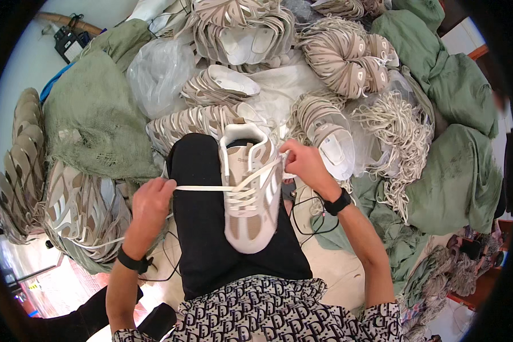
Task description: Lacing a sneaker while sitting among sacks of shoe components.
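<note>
On my black-trousered lap rests a beige and white sneaker, toe toward me and heel opening away. Its cream shoelace is threaded across the front of the shoe. My left hand is closed on one lace end, which runs taut and level out to the left of the shoe. Beside the shoe's right upper edge, my right hand pinches the other lace end, drawn up slantwise across the laced part. The fingertips hide both lace ends. Each wrist wears a dark band.
Beyond my knees lie stacks of beige shoe uppers and more uppers at the left. A tangle of cream laces hangs at the right. Green cloth sacks flank the piles. A black cord loops by my right knee.
</note>
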Available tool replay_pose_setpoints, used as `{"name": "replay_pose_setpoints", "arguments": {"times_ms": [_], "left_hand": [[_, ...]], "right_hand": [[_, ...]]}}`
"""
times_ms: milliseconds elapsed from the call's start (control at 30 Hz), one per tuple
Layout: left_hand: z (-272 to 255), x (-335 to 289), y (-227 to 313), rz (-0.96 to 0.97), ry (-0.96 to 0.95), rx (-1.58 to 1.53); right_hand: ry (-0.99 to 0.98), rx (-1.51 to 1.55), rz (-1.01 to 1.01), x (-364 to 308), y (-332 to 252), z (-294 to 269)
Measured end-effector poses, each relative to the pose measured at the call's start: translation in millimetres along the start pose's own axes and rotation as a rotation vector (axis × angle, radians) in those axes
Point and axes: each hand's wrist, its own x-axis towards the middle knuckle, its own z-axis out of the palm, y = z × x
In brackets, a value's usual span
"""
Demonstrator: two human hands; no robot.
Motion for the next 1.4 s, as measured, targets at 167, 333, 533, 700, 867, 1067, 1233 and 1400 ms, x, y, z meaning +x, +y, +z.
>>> {"name": "replay_pose_setpoints", "arguments": {"times_ms": [167,333,533,700,867,1067,1233,1400], "left_hand": [[8.8,8.6,13.6,-0.038,0.063,0.28],[8.0,30.0,14.1,-0.476,-0.016,-0.436],[21.3,28.0,8.6,-0.727,0.324,-1.908],[13.9,29.3,-3.2,-0.801,0.488,-2.079],[1.4,39.1,17.2,-0.749,0.272,-1.533],[28.7,31.6,82.7,0.074,-0.052,-0.252],[49.1,22.7,98.7,0.116,-0.012,-0.001],[55.4,20.7,99.8,0.164,-0.042,0.113]], "right_hand": [[-0.173,0.415,0.386,-10.5,31.6,9.8],[-0.157,0.884,0.476,8.6,56.9,22.7],[-0.063,1.362,0.442,11.0,69.8,15.8],[0.055,1.45,0.335,21.7,56.6,19.3],[0.146,1.603,0.241,21.4,48.6,3.1],[0.052,0.921,0.242,15.1,31.4,-2.1],[0.077,0.815,0.232,10.6,21.6,1.3],[0.193,0.549,0.187,8.0,10.4,3.3]]}}
